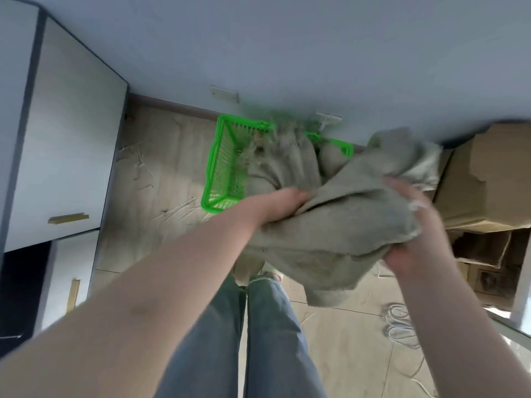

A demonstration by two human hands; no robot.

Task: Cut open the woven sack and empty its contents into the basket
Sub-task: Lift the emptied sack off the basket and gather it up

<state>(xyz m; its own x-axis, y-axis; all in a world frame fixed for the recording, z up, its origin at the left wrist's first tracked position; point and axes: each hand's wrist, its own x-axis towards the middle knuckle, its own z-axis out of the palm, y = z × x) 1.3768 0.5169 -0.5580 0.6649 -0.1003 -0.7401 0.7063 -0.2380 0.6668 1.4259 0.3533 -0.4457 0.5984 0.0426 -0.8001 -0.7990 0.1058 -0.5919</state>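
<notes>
I see my left hand (283,203) fisted tight in the woven sack (344,214), and my right hand (413,225) clamped on its near right edge. The sack hangs bunched between them, its far end drooping into the green basket (221,165) on the floor beyond my legs (258,340). Cardboard boxes (488,179) stand right.

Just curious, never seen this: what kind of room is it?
Probably a home storage room: white cabinet with brass handle, torn brown cardboard boxes, pale wood-look floor, bright green plastic basket.
</notes>
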